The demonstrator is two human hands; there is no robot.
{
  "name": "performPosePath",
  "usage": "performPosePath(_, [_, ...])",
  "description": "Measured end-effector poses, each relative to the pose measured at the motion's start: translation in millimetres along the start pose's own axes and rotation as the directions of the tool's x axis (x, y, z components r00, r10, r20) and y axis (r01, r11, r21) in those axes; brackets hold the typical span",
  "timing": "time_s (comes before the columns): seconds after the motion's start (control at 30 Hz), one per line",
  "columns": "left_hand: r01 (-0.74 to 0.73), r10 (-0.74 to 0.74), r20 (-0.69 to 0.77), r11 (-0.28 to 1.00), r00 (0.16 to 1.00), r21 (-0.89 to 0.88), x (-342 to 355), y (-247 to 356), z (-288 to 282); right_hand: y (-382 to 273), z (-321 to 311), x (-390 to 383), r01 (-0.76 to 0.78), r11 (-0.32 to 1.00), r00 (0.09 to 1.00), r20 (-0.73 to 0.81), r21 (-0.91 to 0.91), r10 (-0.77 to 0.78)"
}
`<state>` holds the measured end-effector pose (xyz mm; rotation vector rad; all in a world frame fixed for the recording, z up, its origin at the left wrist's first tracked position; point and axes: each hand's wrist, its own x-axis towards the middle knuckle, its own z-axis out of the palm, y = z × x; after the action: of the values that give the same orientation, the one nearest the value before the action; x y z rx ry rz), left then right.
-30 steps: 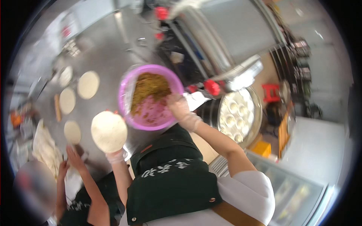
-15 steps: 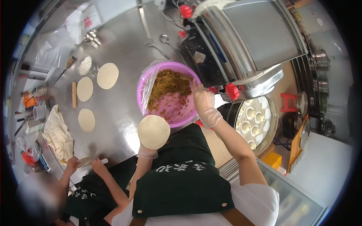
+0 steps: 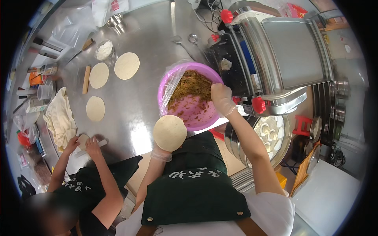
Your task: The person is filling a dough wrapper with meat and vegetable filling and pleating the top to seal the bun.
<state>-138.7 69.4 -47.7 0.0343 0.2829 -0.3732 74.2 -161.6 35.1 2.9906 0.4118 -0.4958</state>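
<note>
A round, flat dough wrapper (image 3: 170, 133) rests on my left hand (image 3: 160, 152), which is gloved in clear plastic and mostly hidden beneath it. To its upper right is a pink bowl (image 3: 219, 78) of brown-green chopped filling (image 3: 193, 84), with clear film folded over its left side. My gloved right hand (image 3: 221, 96) is closed at the bowl's right edge, fingertips over the filling. Whatever those fingers grip is hidden from view.
Several dough rounds (image 3: 126, 65) lie left on the steel table, near a short wooden rolling pin (image 3: 86, 80). A co-worker's hands (image 3: 84, 145) work dough at lower left. A dough roller machine (image 3: 260, 55) stands right, above a round tray (image 3: 289, 135) of filled dough pieces.
The view has shifted, so the table and bowl appear displaced. My right hand has curled more tightly at the bowl's edge. The wrapper is still on my left hand.
</note>
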Motion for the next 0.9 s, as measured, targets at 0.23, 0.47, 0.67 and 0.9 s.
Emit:
performPosePath(0.23, [-0.045,0.043,-0.131,0.999,0.99,-0.017,11,-6,27,16,-5,12,-0.068,0.991,0.99,0.131,0.112,0.053])
performPosePath(0.47, [0.044,-0.044,-0.002,0.998,0.999,0.033,7,2,3,11,17,-4,-0.028,0.991,0.994,0.11,0.135,0.013])
performPosePath(0.67, [0.004,0.001,-0.074,0.997,0.997,0.074,5,0,9,4,59,-42,0.156,0.982,0.988,-0.012,0.102,-0.156])
performPosePath(0.9, [-0.145,0.129,-0.227,0.988,0.965,-0.055,15,11,29,-7,29,-24,0.103,0.985,0.932,-0.332,-0.14,-0.145])
